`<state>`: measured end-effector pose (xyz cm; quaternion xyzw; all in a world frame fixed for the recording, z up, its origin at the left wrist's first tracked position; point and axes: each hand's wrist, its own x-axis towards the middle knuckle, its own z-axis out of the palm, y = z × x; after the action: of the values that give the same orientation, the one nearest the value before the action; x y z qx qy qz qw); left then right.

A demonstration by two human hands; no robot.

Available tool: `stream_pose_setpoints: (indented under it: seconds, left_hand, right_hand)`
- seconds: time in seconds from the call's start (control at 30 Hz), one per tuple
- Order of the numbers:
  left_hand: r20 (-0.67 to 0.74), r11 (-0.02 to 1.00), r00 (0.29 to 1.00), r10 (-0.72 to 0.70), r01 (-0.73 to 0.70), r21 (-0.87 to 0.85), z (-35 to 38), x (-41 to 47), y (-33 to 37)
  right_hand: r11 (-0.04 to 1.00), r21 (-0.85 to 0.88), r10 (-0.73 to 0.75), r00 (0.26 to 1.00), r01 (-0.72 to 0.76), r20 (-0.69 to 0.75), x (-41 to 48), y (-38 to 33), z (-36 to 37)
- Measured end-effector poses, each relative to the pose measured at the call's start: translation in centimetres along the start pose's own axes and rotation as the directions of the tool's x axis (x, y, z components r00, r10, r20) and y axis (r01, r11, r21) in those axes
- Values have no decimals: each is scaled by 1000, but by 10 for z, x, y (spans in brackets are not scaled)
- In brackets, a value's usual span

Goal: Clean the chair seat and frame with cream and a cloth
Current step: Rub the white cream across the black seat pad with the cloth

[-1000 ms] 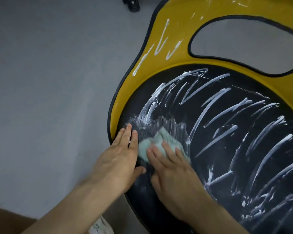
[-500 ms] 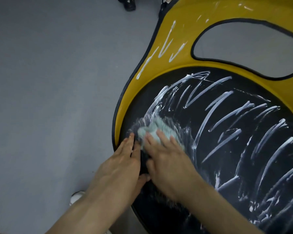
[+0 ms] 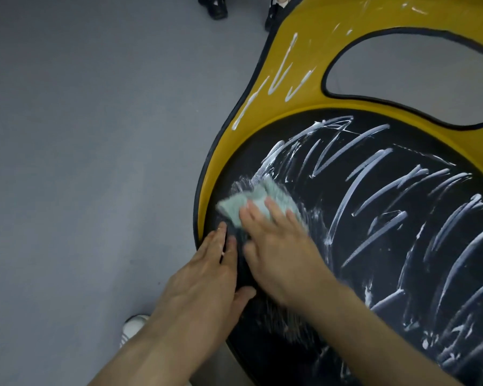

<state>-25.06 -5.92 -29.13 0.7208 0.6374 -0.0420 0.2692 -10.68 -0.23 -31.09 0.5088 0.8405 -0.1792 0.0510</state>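
At the left edge of the black seat (image 3: 388, 274), a pale green cloth (image 3: 258, 200) is pressed flat under the right hand (image 3: 279, 246). Its fingers (image 3: 273, 213) are laid straight over the cloth, not curled round it; the hand is motion-blurred. The left hand (image 3: 207, 277) is laid flat just beside it on the seat rim, fingers straight, nothing held. Its thumb is seen near the heel of the right hand.

Cream (image 3: 352, 190) is spread in long white streaks over most of the seat, well apart from the cloth on the right side. Around the cloth it is smeared thin. A few more lines of it are seen on the yellow frame (image 3: 290, 112), untouched. Grey floor (image 3: 81, 135) is seen to the left, with dark shoes (image 3: 215, 6) at the top edge and a white shoe (image 3: 133, 325) at the bottom.

Step judged: cream is being rubbed into the seat with the cloth, starting from the left edge. Only a small patch is worked, so the task is judged early.

Next move: the cloth is to be swept rightward across the unworked streaks with even pressure, the seat being steadied by the left hand. The frame lines are to be wiped afterwards.
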Motion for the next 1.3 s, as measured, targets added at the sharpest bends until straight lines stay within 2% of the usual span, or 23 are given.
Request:
stream_pose_setpoints:
  seconds: [0.13, 0.27, 0.4, 0.5, 0.63, 0.77, 0.9, 1.03, 1.17, 1.3]
  left_hand:
    - [16, 1000, 1000, -16, 16, 2, 0, 0, 1]
    - [-16, 1000, 1000, -7, 7, -15, 0, 1, 1]
    - [6, 1000, 1000, -11, 11, 4, 1, 5, 2]
    - [-4, 1000, 1000, -7, 7, 27, 2, 5, 3]
    - [17, 998, 999, -30, 29, 47, 3, 6, 5]
    - [9, 999, 999, -37, 36, 26, 2, 7, 5]
    - [1, 999, 999, -34, 34, 9, 2, 8, 4]
    - [30, 999, 998, -50, 50, 9, 0, 10, 5]
    - [39, 998, 998, -54, 53, 21, -1, 11, 8]
    - [2, 999, 999, -47, 47, 8, -1, 15, 9]
  right_hand:
    - [995, -18, 103, 995, -103, -6, 53, 1, -11]
    - [999, -20, 41, 999, -40, 8, -14, -6, 8]
    - [998, 39, 59, 998, -59, -1, -59, -6, 18]
    - [998, 42, 51, 998, -50, -28, -12, 1, 3]
    - [992, 46, 120, 992, -118, -36, 60, 16, -14]
    - [995, 7, 96, 986, -96, -135, 4, 10, 3]
    - [997, 31, 73, 996, -72, -52, -45, 7, 16]
    - [992, 29, 126, 986, -124, -109, 19, 17, 1]
    - [985, 22, 175, 982, -174, -77, 73, 26, -15]
    - [991, 24, 134, 983, -132, -122, -3, 14, 3]
